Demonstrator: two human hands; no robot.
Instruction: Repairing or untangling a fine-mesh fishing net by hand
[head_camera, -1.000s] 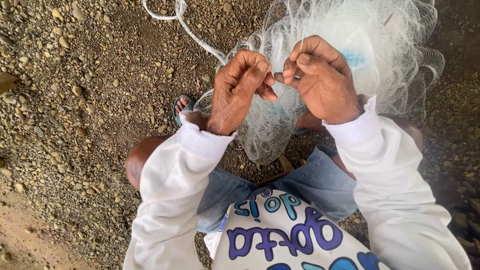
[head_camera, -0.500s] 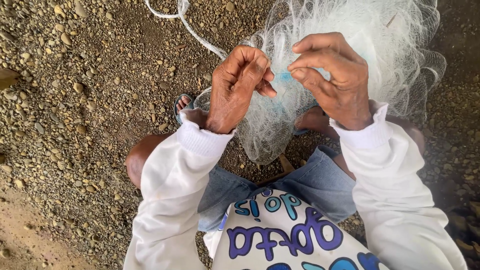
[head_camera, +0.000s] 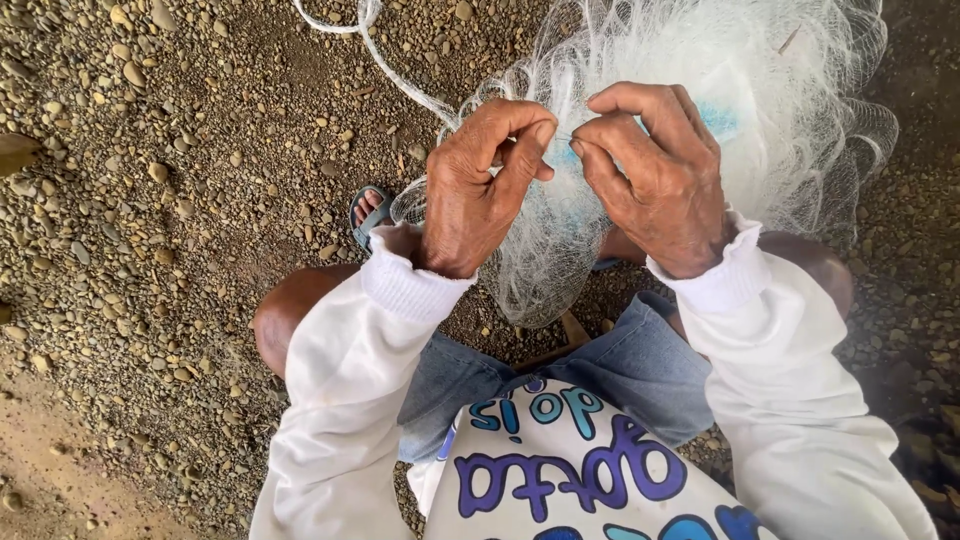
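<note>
Head view: fingertips of both hands meet at the picture's upper middle, pinching one strand of the white fishing net. The left hand has thumb and forefinger closed together on the mesh, and the right hand pinches the same spot from 3 o'clock, its fingers curled down over it. Between the two pinches the strand runs short and roughly level, 9 to 3 o'clock; both hands are equally near it.

The net's bulk heaps from 12 to 2 o'clock of the hands and drapes down toward 6 o'clock over the knees. A white cord trails off toward 11 o'clock across the gravel ground. A sandalled foot shows at 9 o'clock of the left wrist.
</note>
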